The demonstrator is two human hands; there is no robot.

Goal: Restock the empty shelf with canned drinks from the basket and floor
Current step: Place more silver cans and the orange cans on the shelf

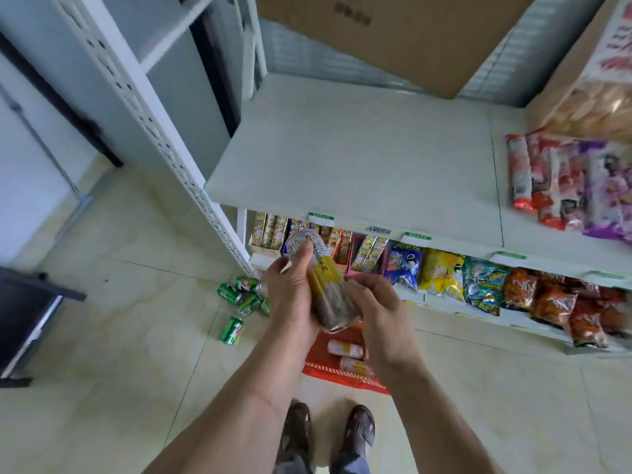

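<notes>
So both hands are on 1 yellow-and-white can [325, 285], left hand [294, 295] and right hand [379, 309] fingers wrapped round it, held below the bare shelf [359, 159]; red basket [318, 357] underneath holds maybe 2 more.

yellow-and-white can [321, 282], green cans [239, 297], red basket [337, 372], white shelf [359, 155]

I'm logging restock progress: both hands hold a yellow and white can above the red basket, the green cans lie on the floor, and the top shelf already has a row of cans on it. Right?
Not quite. The head view shows the shelf holds no cans yet. The rest stands: the left hand and right hand hold the yellow and white can above the red basket, and the green cans lie on the floor.
</notes>
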